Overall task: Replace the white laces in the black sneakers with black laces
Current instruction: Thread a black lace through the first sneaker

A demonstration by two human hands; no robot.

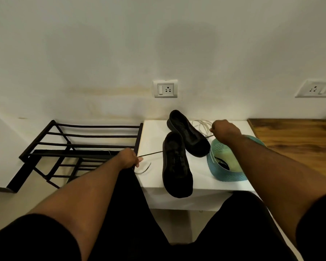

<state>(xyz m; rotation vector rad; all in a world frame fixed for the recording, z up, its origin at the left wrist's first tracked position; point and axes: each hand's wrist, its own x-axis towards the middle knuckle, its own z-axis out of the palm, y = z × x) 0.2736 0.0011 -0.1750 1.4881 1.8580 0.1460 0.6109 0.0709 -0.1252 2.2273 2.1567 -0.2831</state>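
fingers (137, 160) of the left hand (127, 158) pinch one end of the black lace (151, 153), pulled taut from the near sneaker (176, 166) on the white table (151, 132). right hand (225, 130) grips the other end by the far sneaker (188, 134). white laces (202, 126) lie behind, teal basket (224, 166) just right.

Seen from above: two black sneakers on a white bench (151, 132), near sneaker (177, 164) overhanging the front edge, far sneaker (188, 134) angled behind it. Left hand (127, 159) pinched one end of a black lace (151, 153), pulled taut from the near sneaker; right hand (225, 130) gripped the other end. White laces (201, 126) lay behind, teal basket (220, 172) at right.
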